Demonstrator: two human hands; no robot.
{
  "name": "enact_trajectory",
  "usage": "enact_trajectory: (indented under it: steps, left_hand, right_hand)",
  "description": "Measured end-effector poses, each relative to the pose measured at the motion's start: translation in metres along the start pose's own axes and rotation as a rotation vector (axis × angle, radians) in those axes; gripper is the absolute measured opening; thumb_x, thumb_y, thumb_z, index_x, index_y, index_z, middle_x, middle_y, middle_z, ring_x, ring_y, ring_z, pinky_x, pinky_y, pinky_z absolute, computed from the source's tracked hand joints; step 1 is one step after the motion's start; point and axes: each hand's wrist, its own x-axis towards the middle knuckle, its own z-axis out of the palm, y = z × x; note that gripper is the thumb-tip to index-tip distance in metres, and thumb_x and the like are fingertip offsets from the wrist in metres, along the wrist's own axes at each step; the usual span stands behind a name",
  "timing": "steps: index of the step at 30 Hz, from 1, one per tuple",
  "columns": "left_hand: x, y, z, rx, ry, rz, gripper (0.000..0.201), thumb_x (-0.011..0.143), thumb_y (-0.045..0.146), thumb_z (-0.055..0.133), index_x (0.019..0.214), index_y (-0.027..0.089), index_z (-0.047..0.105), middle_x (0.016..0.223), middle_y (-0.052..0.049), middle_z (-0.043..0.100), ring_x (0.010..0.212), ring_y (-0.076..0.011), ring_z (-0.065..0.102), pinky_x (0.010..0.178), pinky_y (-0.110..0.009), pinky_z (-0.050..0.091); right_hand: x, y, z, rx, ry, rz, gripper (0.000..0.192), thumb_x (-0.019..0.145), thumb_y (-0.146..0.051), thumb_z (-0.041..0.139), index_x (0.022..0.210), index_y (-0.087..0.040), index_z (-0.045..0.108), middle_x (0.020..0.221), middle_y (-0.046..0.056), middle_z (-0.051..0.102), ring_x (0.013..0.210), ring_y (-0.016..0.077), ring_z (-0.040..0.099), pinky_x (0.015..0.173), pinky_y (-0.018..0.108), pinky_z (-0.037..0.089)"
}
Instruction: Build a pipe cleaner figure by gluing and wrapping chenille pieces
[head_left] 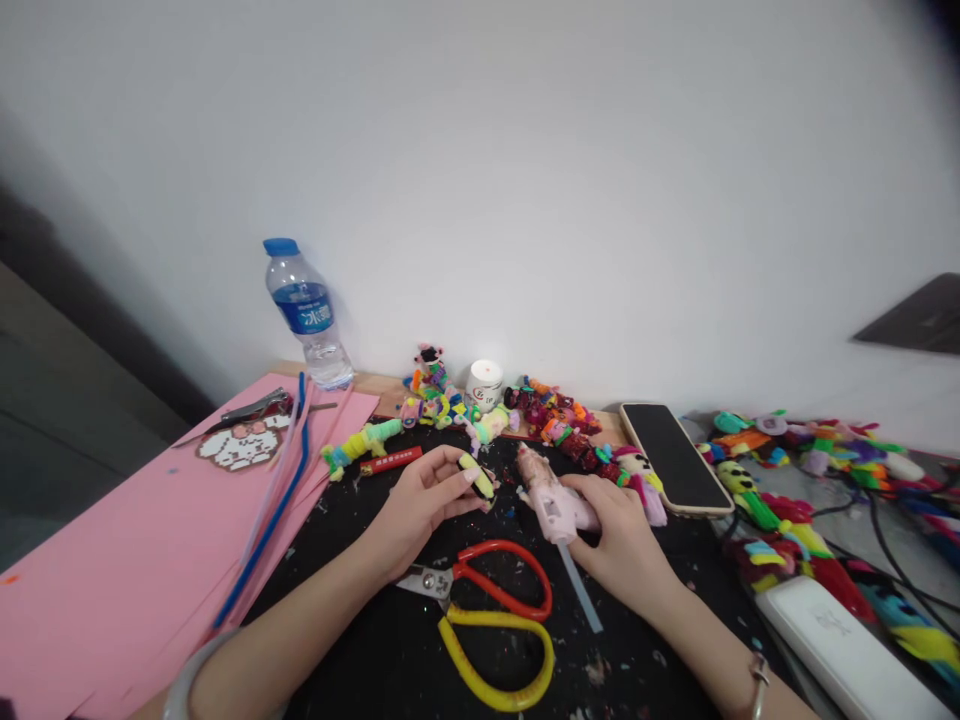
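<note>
Gluing step, judging by pose: left hand (pixel 420 500) fingers pinching yellow-black fuzzy piece (pixel 478 478); right hand (pixel 619 535) clamped round pink glue gun (pixel 551 495), nozzle just beside fingertips. Next calls for steady nozzle-to-piece contact, fingertips clear of glue.

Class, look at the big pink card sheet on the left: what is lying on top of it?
On the pink card sheet lie a white-and-brown bead figure, metal pliers and blue and pink pipe cleaners. Whatever is beneath the sheet is covered.

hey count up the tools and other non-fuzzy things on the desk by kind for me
Glue gun, in the right hand: 1
Scissors: 1
Water bottle: 1
Phone: 1
Power bank: 1
Total: 5
</note>
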Motion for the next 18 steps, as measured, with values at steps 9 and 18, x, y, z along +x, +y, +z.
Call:
enact_trajectory:
  steps: [9,18]
  left_hand:
    - [-0.002,-0.004,0.002,0.077,-0.041,-0.14,0.021,0.08,0.033,0.062,0.091,0.016,0.055,0.075,0.0,0.057,0.059,-0.0082,0.058,0.053,-0.018,0.049]
    - [-0.003,-0.011,0.003,0.094,-0.098,-0.193,0.024,0.08,0.037,0.062,0.093,0.017,0.06,0.071,0.001,0.054,0.058,-0.0081,0.056,0.054,-0.018,0.048]
  right_hand:
    - [-0.003,-0.014,-0.007,0.496,-0.035,0.049,0.008,0.072,-0.025,0.059,0.068,-0.018,0.058,0.06,-0.001,0.058,0.052,0.0129,0.05,0.048,0.023,0.039]
    - [-0.009,-0.01,0.003,0.454,0.015,0.031,0.017,0.075,-0.031,0.059,0.062,-0.019,0.055,0.053,-0.002,0.052,0.047,0.012,0.043,0.045,0.023,0.037]
